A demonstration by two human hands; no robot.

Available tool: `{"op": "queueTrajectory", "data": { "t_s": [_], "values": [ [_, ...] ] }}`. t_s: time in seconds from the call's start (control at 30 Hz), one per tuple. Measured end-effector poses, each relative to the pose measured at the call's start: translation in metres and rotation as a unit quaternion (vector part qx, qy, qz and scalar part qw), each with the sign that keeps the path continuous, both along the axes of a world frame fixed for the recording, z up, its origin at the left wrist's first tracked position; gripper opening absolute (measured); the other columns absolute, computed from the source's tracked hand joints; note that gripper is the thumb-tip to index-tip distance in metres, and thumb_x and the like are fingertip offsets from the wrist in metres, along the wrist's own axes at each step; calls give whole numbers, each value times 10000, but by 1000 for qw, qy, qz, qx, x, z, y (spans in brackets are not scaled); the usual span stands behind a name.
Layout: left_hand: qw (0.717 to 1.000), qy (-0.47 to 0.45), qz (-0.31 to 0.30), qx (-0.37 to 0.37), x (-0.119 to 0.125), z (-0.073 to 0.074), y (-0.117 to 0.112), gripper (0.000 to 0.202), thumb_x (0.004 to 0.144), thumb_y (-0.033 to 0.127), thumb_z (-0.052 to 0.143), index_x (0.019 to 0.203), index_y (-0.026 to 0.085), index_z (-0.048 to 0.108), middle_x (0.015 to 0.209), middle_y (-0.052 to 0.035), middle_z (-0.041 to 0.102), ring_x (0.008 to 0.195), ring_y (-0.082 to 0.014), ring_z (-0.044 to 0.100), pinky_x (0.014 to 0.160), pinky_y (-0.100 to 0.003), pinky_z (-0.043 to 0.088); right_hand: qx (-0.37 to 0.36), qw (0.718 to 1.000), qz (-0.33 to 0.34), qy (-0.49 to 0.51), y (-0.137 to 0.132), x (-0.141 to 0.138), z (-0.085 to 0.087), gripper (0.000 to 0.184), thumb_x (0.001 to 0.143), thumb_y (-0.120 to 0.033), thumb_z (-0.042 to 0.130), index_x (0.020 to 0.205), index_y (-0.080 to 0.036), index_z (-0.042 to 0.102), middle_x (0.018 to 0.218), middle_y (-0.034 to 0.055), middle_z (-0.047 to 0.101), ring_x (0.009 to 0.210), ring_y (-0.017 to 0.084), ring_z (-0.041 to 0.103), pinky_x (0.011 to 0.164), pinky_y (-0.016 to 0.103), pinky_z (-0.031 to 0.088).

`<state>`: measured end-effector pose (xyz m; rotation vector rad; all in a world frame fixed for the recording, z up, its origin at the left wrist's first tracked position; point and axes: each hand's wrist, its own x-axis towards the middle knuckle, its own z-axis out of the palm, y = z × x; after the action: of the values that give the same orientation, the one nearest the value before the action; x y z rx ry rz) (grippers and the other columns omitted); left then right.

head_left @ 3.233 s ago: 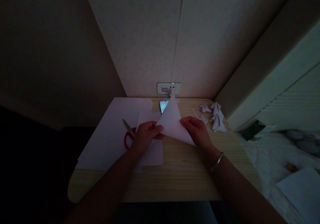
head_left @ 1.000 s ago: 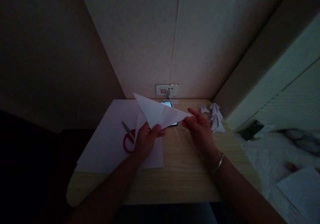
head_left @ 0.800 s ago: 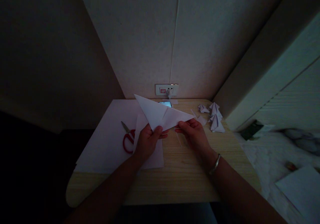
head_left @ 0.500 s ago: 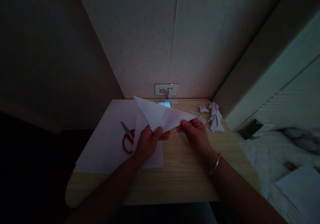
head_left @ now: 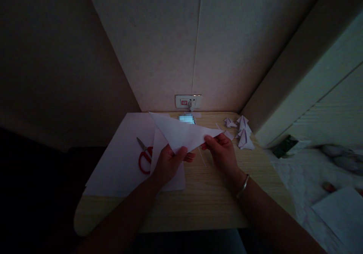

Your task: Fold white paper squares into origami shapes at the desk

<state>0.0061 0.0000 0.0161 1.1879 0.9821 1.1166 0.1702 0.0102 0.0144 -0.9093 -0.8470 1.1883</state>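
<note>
A white paper folded into a triangle (head_left: 181,133) is held up above a small wooden table (head_left: 210,197). My left hand (head_left: 169,162) pinches its lower point, thumb on top. My right hand (head_left: 221,150), with a bangle on the wrist, pinches the paper's right corner. Under my left hand lie flat white sheets (head_left: 124,159), and red-handled scissors (head_left: 144,155) rest on them just left of that hand.
Several small folded paper pieces (head_left: 242,133) sit at the table's far right corner. A lit phone (head_left: 186,119) lies at the back below a wall socket (head_left: 187,101). A thin paper strip (head_left: 202,156) lies between my hands. A bed with a sheet of paper (head_left: 340,212) is at right.
The triangle was turned from pointing up to lying sideways. My right hand let go, then took its right corner again. The paper now looks flatter, with its crease closed.
</note>
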Motion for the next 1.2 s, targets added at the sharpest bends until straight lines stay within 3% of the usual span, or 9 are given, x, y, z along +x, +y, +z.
{"op": "queueTrajectory", "data": {
  "t_s": [0.23, 0.4, 0.43, 0.5, 0.57, 0.7, 0.9, 1.2],
  "values": [
    [999, 23, 21, -19, 0, 0, 1, 239, 726, 348, 661, 815, 126, 665, 704, -53, 727, 604, -168, 676, 575, -252, 555, 8, 1000, 11, -18, -1, -2, -2, 152, 658, -289, 747, 719, -192, 649, 610, -27, 657, 513, 94, 569, 526, 220, 481],
    [999, 19, 25, -31, 0, -2, 0, 242, 709, 346, 674, 793, 119, 681, 695, -61, 727, 596, -179, 678, 580, -268, 559, 3, 996, 86, -31, -3, -2, 0, 414, 619, -312, 761, 1005, -222, 641, 827, 6, 696, 670, 143, 615, 614, 269, 527],
    [999, 18, 19, -31, 0, -2, 0, 245, 708, 348, 675, 796, 120, 684, 703, -62, 728, 602, -180, 679, 585, -270, 561, -1, 994, 105, -42, -4, -3, 0, 386, 617, -320, 761, 973, -215, 655, 801, 7, 696, 661, 148, 612, 608, 271, 522],
    [999, 14, 3, -32, 0, -1, 0, 252, 705, 355, 675, 801, 123, 692, 710, -63, 729, 608, -180, 681, 588, -269, 562, -12, 990, 120, -69, -5, -3, 1, 205, 624, -344, 751, 733, -184, 681, 657, 3, 672, 581, 136, 583, 566, 257, 493],
    [999, 10, -10, -39, 1, -1, -1, 256, 694, 359, 683, 789, 121, 696, 696, -65, 728, 608, -181, 681, 590, -269, 564, -17, 990, 108, -86, -5, -3, 0, 230, 629, -352, 747, 545, -175, 627, 566, -5, 638, 532, 120, 552, 545, 244, 462],
    [998, 0, -11, -64, 2, 0, -1, 246, 681, 345, 698, 774, 117, 695, 678, -63, 725, 600, -178, 679, 589, -265, 567, -11, 993, 72, -90, -4, -2, -4, 202, 626, -344, 750, 577, -185, 635, 646, 0, 674, 594, 135, 576, 588, 256, 463],
    [996, -23, -1, -88, 3, -2, 1, 223, 708, 322, 688, 801, 120, 696, 708, -51, 729, 604, -154, 677, 584, -237, 565, -21, 993, 27, -117, -2, 0, -11, 256, 649, -348, 737, 489, -184, 622, 587, 6, 659, 569, 131, 568, 566, 247, 447],
    [994, -48, 18, -94, 2, -7, 3, 278, 707, 351, 692, 851, 114, 686, 727, -55, 725, 630, -157, 676, 609, -254, 570, -22, 998, 32, -53, 0, 0, -5, 192, 657, -309, 747, 526, -187, 677, 597, 0, 688, 569, 113, 588, 596, 233, 459]
  ]
}}
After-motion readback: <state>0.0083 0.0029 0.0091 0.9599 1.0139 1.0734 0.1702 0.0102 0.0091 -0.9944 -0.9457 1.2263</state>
